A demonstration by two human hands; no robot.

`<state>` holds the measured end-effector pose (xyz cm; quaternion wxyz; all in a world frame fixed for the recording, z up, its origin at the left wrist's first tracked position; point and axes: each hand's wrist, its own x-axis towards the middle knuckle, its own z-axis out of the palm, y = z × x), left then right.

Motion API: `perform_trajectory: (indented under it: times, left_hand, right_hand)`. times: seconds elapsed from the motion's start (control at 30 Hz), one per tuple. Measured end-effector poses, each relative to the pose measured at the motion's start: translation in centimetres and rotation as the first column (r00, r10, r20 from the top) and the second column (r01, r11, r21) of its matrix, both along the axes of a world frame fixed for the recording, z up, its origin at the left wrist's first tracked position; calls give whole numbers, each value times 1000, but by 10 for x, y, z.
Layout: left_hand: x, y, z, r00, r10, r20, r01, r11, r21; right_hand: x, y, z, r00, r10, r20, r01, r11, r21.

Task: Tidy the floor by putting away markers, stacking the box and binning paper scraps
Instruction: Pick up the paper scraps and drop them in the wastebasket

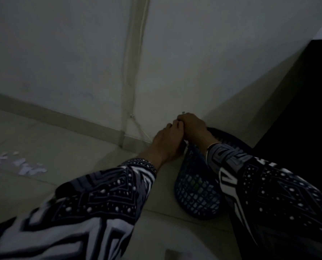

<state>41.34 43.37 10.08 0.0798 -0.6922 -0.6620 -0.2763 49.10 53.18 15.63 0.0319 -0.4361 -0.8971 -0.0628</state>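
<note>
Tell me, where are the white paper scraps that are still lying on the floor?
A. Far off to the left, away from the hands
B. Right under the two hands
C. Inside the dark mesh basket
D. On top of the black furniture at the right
A: the paper scraps lie on the floor tiles at the far left, while the left hand and right hand meet over the mesh basket.

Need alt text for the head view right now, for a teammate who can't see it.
Both hands, left hand and right hand, meet above the rim of a dark mesh bin by the wall; what they hold is unclear. White paper scraps lie on the floor at far left.
</note>
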Motion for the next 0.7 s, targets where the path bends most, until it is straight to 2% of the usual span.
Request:
perform_trajectory:
  times: [0.17,0.3,0.5,0.6,0.7]
  left_hand:
    - [-72,-46,-10,993,114,-23,-114,993,-11]
    - [-122,-92,-18,974,214,-74,-219,973,-72]
    - [-175,-167,-23,904,411,-119,-426,890,-161]
    - [-199,-206,-24,866,453,-211,-492,845,-207]
    - [-219,-244,-20,855,475,-210,-515,830,-216]
  right_hand:
    - [-76,-34,-18,984,164,-65,-164,986,7]
    - [-139,-69,-40,955,282,-90,-288,956,-58]
    - [-222,-134,-60,877,444,-181,-471,871,-143]
    - [-250,-163,-71,847,488,-211,-525,830,-189]
    - [-274,-186,-81,812,528,-248,-579,782,-231]
